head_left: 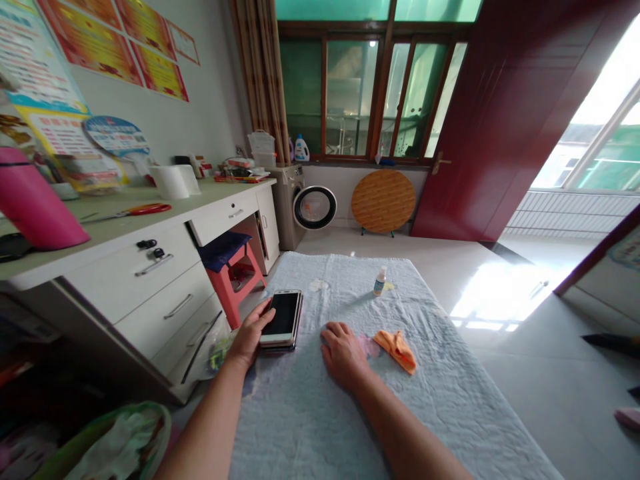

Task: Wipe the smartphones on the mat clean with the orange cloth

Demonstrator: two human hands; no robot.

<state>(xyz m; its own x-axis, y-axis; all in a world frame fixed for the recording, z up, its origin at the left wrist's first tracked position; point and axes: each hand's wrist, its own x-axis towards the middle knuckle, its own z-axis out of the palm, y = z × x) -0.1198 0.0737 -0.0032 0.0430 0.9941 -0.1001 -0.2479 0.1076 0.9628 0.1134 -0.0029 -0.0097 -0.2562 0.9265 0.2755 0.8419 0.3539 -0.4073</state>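
1. One hand, the left hand (255,333), is gripping a white-framed smartphone (283,315) by its left long edge, thumb over the front.
2. The phone is sitting atop at least one dark-edged device (281,348) at the tabletop's (310,413) left side, its long axis pointing away from the person.
3. Farther from the phone, the right hand (345,355) is resting palm-down to its right, fingers loosely bent, nothing showing in it.
4. Beyond, an orange cloth (396,351) is lying rightward; a spray bottle (379,283) is standing ahead.
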